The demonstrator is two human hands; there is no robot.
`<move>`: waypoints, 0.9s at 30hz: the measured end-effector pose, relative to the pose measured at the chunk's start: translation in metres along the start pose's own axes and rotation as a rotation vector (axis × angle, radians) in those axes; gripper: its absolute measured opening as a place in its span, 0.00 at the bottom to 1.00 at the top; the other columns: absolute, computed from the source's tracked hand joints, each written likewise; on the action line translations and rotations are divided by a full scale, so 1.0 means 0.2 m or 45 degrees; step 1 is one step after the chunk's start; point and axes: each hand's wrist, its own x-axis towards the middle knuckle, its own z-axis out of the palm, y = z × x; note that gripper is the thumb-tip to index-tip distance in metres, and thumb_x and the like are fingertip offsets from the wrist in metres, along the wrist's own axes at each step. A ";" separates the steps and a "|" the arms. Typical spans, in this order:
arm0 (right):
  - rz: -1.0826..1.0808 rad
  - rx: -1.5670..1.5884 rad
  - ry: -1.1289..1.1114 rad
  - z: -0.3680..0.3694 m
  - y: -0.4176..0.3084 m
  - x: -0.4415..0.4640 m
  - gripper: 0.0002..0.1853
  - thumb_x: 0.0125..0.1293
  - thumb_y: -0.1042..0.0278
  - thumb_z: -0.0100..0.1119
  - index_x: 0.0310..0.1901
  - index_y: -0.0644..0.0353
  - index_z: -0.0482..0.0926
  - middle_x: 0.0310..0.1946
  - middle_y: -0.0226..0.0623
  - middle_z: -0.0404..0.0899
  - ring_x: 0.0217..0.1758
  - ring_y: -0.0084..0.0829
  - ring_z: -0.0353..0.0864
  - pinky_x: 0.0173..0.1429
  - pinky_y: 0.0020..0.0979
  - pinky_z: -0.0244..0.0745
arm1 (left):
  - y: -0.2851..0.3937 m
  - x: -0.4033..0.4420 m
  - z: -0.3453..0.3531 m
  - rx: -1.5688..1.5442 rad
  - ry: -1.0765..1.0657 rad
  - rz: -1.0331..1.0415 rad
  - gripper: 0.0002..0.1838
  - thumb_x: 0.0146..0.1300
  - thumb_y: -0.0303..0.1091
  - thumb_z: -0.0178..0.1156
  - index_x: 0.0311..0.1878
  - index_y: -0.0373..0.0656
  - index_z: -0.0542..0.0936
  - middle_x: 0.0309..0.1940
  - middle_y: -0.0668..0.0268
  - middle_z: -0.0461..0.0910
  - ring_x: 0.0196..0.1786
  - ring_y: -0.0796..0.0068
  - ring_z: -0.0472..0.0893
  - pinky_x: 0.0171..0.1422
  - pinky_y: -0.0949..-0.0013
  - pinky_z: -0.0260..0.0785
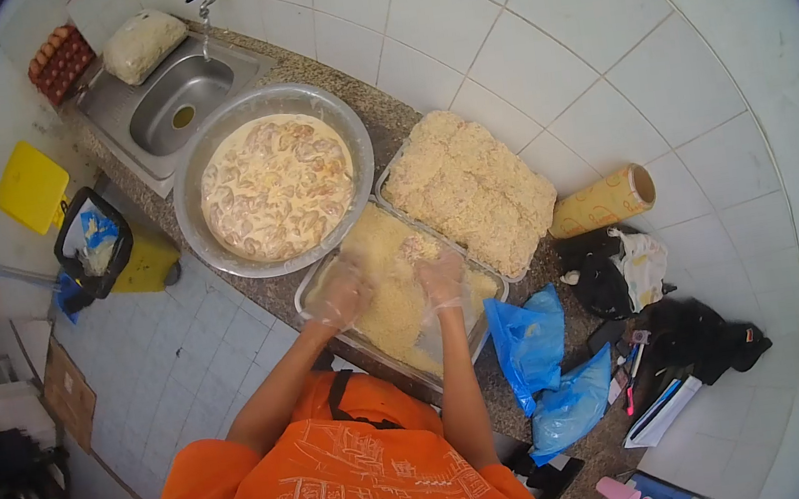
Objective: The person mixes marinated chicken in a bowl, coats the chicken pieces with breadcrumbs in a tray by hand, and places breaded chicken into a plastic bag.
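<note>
Both my hands wear clear plastic gloves and work in a metal tray (498, 289) of pale breadcrumbs (393, 316). My left hand (343, 294) is over the crumbs at the tray's left side, its fingers smeared by motion. On the right side my right hand (441, 276) has its fingers curled at a crumb-coated piece of chicken (418, 247). Just beyond the tray stands a large metal bowl (354, 119) of raw chicken pieces (275, 185) in creamy batter. A second tray (387, 172), heaped with breaded chicken (467, 190), touches the crumb tray's far edge.
Blue plastic bags (532, 338) lie right of the crumb tray, near a film roll (605, 202) and black bags (605, 273). Beyond the bowl are a steel sink (184, 106) with running water, a filled bag (144, 46) and an egg tray (60, 64). A yellow bin (142, 268) stands on the floor.
</note>
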 end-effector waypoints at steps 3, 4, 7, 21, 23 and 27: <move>-0.243 -0.177 -0.076 -0.08 -0.15 -0.08 0.31 0.64 0.59 0.69 0.65 0.69 0.80 0.64 0.64 0.81 0.69 0.58 0.80 0.73 0.48 0.73 | -0.16 -0.09 0.38 0.182 0.204 0.417 0.30 0.76 0.42 0.59 0.74 0.34 0.73 0.69 0.39 0.77 0.72 0.39 0.76 0.78 0.48 0.67; -0.382 -0.248 -0.048 -0.02 -0.10 -0.10 0.31 0.65 0.58 0.68 0.67 0.67 0.80 0.66 0.63 0.80 0.71 0.58 0.78 0.76 0.48 0.71 | -0.17 -0.11 0.36 0.081 -0.013 0.327 0.29 0.75 0.43 0.60 0.72 0.32 0.74 0.68 0.39 0.77 0.71 0.40 0.76 0.78 0.48 0.67; -0.439 -0.347 -0.039 0.05 0.10 -0.23 0.35 0.70 0.58 0.66 0.74 0.66 0.72 0.68 0.64 0.78 0.72 0.60 0.77 0.78 0.48 0.70 | -0.09 -0.16 0.18 -0.091 -0.363 0.038 0.27 0.73 0.43 0.61 0.65 0.29 0.76 0.63 0.39 0.79 0.68 0.40 0.78 0.75 0.47 0.69; -0.045 0.334 -0.191 0.14 0.35 -0.13 0.32 0.70 0.66 0.57 0.75 0.64 0.71 0.60 0.61 0.83 0.66 0.60 0.81 0.71 0.47 0.74 | 0.27 0.04 0.04 -0.116 0.175 0.362 0.16 0.69 0.34 0.62 0.50 0.28 0.82 0.45 0.38 0.85 0.50 0.34 0.85 0.58 0.42 0.75; -0.141 0.013 -0.096 0.03 0.22 -0.17 0.30 0.70 0.70 0.56 0.74 0.62 0.73 0.59 0.57 0.84 0.65 0.55 0.83 0.70 0.45 0.76 | 0.15 0.06 0.11 -0.004 0.053 0.532 0.17 0.71 0.38 0.62 0.49 0.31 0.84 0.44 0.42 0.86 0.50 0.37 0.86 0.58 0.43 0.76; -0.245 0.054 0.014 -0.01 0.34 -0.20 0.27 0.71 0.71 0.56 0.72 0.60 0.77 0.58 0.52 0.86 0.65 0.48 0.85 0.70 0.42 0.77 | 0.37 0.15 -0.13 0.269 -0.807 0.233 0.17 0.73 0.43 0.60 0.46 0.37 0.86 0.43 0.48 0.88 0.50 0.43 0.86 0.58 0.43 0.77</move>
